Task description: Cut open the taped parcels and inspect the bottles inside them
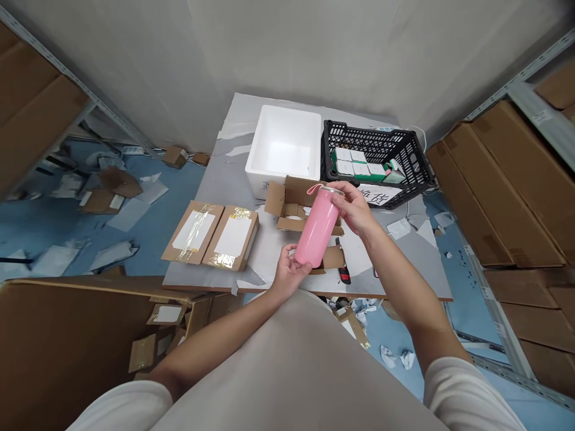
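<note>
A pink bottle (317,228) with a metal-rimmed top and a pink strap loop is tilted in front of me. My left hand (290,272) is closed around its lower end. At the top, my right hand (353,206) grips the rim from the right. Behind and beneath the bottle, an open cardboard box (283,206) stands on the table with its flaps spread; the bottle hides part of it. A red and black box cutter (344,272) lies just right of the box's front flap.
Two taped boxes (232,239) with white labels lie on the table (211,194) at left. A white foam box (256,161) and a black crate (377,134) holding several small white-and-green boxes stand at the back. Carton-filled shelves flank both sides; scraps litter the blue floor.
</note>
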Demonstrator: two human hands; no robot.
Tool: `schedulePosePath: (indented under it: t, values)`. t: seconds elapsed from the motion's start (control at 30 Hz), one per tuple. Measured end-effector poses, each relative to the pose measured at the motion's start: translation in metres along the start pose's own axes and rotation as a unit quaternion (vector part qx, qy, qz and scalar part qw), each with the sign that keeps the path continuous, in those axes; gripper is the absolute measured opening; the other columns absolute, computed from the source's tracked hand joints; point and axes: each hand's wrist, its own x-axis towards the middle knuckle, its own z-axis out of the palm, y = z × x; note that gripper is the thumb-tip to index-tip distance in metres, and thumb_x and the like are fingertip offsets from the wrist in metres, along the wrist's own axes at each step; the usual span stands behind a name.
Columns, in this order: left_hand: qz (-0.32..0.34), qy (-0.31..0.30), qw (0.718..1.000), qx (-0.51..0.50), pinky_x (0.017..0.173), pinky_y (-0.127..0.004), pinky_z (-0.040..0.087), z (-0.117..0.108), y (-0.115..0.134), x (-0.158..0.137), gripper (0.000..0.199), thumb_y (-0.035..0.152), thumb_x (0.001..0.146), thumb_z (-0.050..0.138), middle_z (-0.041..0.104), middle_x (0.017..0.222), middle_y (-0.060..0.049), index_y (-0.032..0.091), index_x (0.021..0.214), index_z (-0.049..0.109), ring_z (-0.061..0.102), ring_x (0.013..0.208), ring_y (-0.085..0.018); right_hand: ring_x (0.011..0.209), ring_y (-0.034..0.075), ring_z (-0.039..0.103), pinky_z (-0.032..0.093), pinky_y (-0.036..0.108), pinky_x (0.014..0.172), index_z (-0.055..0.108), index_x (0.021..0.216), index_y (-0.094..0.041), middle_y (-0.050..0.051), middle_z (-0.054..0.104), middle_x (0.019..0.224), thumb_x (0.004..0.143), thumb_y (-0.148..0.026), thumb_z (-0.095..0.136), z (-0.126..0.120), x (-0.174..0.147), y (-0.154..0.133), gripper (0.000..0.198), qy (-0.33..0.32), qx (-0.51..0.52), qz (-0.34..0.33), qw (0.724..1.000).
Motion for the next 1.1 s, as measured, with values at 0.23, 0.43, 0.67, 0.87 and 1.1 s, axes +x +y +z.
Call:
schedulePosePath:
  t: [0.23, 0.43, 0.67, 0.87, 1.1]
  values:
    - [-0.076, -0.066, 0.991, -0.092, 0.081, -0.045, 0.05, 0.005, 0.001, -0.003, 0.07, 0.075, 0.078, 0.043, 0.068, 0.096, -0.016, 0.012, 0.103, 0.057, 0.067, 0.089, -0.029, 0.097, 0.022, 0.059, 0.049, 0.037, 0.078, 0.053, 0.102, -0.027, 0.004, 0.06, 0.112, 0.065, -0.066, 0.066, -0.008, -0.002, -0.011, 0.055, -0.04, -0.02, -0.017, 0.999]
    - [-0.003, -0.02, 1.0, -0.013, 0.089, -0.038, 0.049, 0.001, 0.001, 0.001, 0.075, 0.054, 0.067, 0.074, 0.06, 0.117, -0.009, 0.025, 0.125, 0.038, 0.064, 0.099, -0.021, 0.079, 0.016, 0.057, 0.049, 0.029, 0.066, 0.053, 0.097, -0.027, 0.0, 0.059, 0.094, 0.066, -0.055, 0.072, -0.005, 0.002, -0.001, 0.046, 0.022, -0.017, -0.023, 0.999]
    - [0.031, 0.05, 0.998, -0.003, 0.085, -0.038, 0.052, 0.0, -0.004, 0.002, 0.07, 0.054, 0.069, 0.073, 0.062, 0.11, -0.007, 0.025, 0.119, 0.033, 0.066, 0.091, -0.019, 0.086, 0.017, 0.057, 0.049, 0.03, 0.071, 0.054, 0.096, -0.025, 0.001, 0.061, 0.096, 0.067, -0.062, 0.069, -0.002, 0.006, 0.001, 0.049, 0.044, -0.065, -0.057, 0.995]
    - [-0.051, -0.005, 0.995, -0.084, 0.081, -0.042, 0.052, 0.0, 0.001, -0.001, 0.078, 0.08, 0.075, 0.039, 0.069, 0.096, -0.015, 0.013, 0.11, 0.056, 0.067, 0.088, -0.027, 0.11, 0.024, 0.056, 0.051, 0.04, 0.08, 0.054, 0.095, -0.027, 0.005, 0.06, 0.12, 0.071, -0.069, 0.06, -0.001, 0.0, -0.008, 0.049, -0.017, 0.007, -0.028, 0.999]
    - [-0.099, -0.014, 0.992, -0.079, 0.072, -0.038, 0.05, 0.003, -0.002, -0.007, 0.083, 0.083, 0.074, 0.034, 0.072, 0.082, -0.014, 0.01, 0.1, 0.064, 0.066, 0.066, -0.022, 0.099, 0.019, 0.06, 0.054, 0.035, 0.075, 0.05, 0.091, -0.027, 0.002, 0.062, 0.111, 0.072, -0.061, 0.065, -0.001, -0.001, -0.003, 0.042, -0.02, -0.013, -0.015, 1.0]
